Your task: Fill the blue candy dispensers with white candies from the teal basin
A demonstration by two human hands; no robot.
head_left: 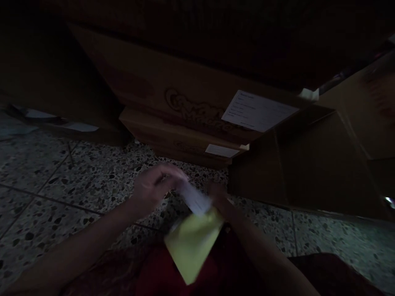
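Observation:
The light is dim and both hands are blurred. My left hand [156, 187] pinches the upper left end of a small whitish strip [195, 199], thumb and fingers closed on it. A yellow sheet or packet [194, 242] hangs at the strip's lower end, its corner pointing down over my lap. My right hand [220, 201] is closed at the upper right edge of the yellow piece, beside the strip's lower end. Whether the strip and the yellow piece are joined cannot be made out.
Stacked cardboard boxes [148, 84] with white labels [259, 110] stand just beyond my hands. At the right is a large cardboard box [321, 164], at the left another dark box [46, 74]. The speckled tile floor [101, 172] lies below.

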